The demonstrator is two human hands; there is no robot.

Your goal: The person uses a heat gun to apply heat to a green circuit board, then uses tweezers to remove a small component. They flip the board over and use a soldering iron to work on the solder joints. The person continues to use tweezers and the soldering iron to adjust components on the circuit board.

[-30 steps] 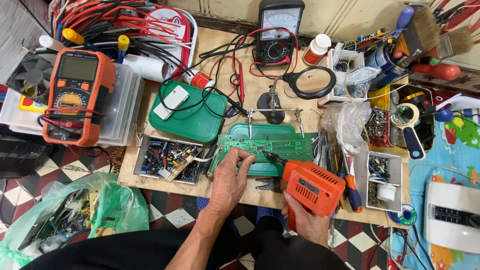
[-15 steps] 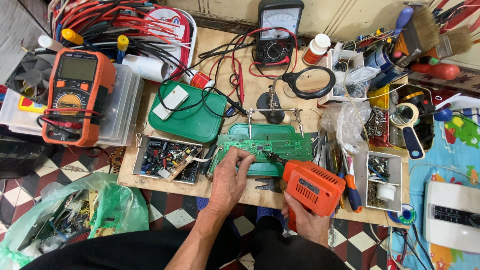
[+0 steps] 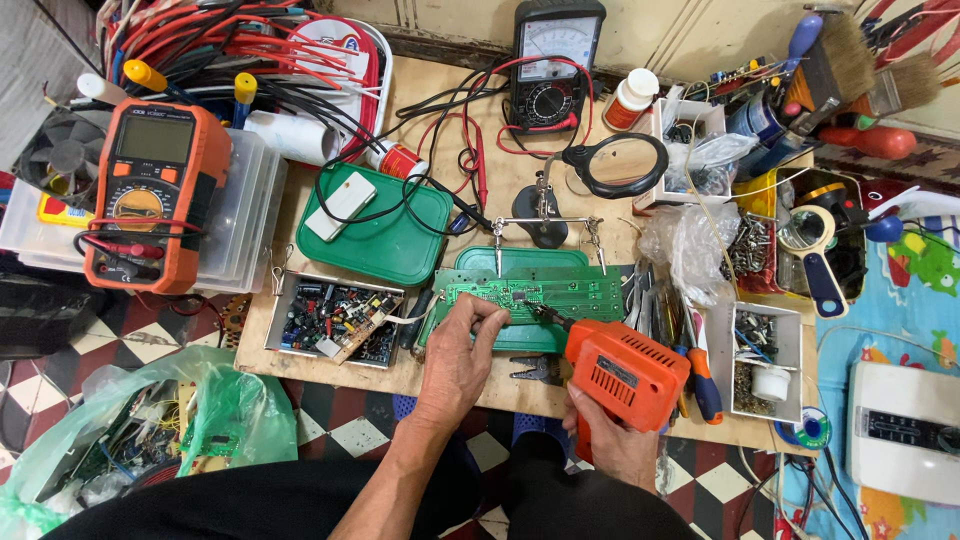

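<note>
While your left hand (image 3: 455, 352) presses flat on the long green circuit board (image 3: 530, 295), your fingers curl over its near edge and pin it down. That board is thin and hard, dotted with tiny parts, and it lies on a green plastic lid in the middle of the wooden table (image 3: 520, 395). Your right hand (image 3: 610, 445) is wrapped tight around the handle of the chunky orange drill (image 3: 625, 372). Its thin metal tip touches the board. Just left sits a shallow metal tray (image 3: 335, 320) full of little parts. A round magnifying glass (image 3: 613, 165) stands behind.
</note>
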